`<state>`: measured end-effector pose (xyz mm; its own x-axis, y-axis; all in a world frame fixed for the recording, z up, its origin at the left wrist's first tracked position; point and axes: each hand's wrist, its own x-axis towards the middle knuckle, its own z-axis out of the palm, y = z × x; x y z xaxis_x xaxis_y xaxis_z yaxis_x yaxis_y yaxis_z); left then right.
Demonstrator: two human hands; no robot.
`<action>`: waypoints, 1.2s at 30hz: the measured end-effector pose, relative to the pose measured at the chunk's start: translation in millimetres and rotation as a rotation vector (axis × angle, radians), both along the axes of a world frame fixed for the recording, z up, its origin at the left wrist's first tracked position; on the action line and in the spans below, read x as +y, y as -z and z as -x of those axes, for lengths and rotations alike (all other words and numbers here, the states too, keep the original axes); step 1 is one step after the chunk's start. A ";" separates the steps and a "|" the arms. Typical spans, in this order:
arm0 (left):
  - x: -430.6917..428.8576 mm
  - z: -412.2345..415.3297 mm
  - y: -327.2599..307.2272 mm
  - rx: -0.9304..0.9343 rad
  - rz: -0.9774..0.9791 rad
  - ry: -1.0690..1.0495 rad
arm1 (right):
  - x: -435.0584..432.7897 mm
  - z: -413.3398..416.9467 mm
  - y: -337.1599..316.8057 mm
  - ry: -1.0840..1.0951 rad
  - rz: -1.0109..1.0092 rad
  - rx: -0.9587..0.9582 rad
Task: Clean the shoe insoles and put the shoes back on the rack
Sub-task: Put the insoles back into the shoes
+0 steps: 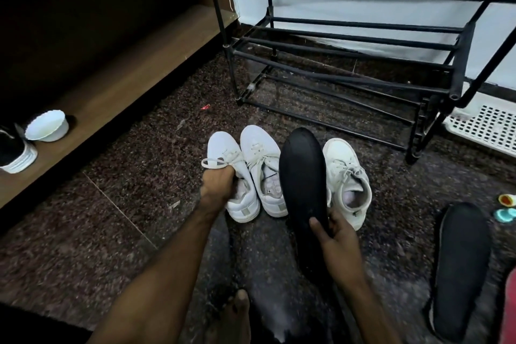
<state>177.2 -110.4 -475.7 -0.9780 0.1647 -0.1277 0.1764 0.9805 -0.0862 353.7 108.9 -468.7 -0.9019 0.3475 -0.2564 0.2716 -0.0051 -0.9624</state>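
The black insole (303,176) is up off the floor, in the middle, standing tall in front of the white shoes. The right hand (333,232) holds it near its bottom end, with the thumb on the front and the fingers curled round the back. The left hand (217,183) is closed on the top opening of the left shoe (223,144), gripping it by the tongue and laces. That shoe sits on the floor (125,190), touching the middle shoe (261,153) beside it. A third shoe (344,173) sits to the right, partly hidden behind the insole. A second insole (462,265) lies flat on the floor at the near right, well apart from the shoes.

The rack (463,64) stands far and to the right, and I see no shoes on it. A white basket (485,128) sits just right of it. At the left, a white bowl (47,126) and a black shoe (14,153) sit on a low wooden shelf (125,84).

I think the held insole is about to go into the left shoe. It is long and bendy, so it could fold or bunch up at the toe if it is pushed in fast. The shoe could slip, because the hand only holds its soft top. The two insoles look alike, so one could end up in the wrong shoe
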 end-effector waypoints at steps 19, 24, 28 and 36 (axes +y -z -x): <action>12.5 -109.1 -52.7 -0.295 -0.309 -0.032 | 46.3 -40.1 -138.0 -0.757 -0.204 -0.332; 17.6 -118.9 -54.1 -0.306 -0.318 0.020 | 36.5 -50.1 -148.7 -0.862 -0.253 -0.452; 19.2 -116.8 -50.4 -0.312 -0.336 0.042 | 22.4 -46.7 -146.2 -0.880 -0.483 -0.491; 20.2 -130.2 -39.0 -0.297 -0.356 0.047 | 12.4 -44.5 -124.4 -0.799 -0.670 -0.559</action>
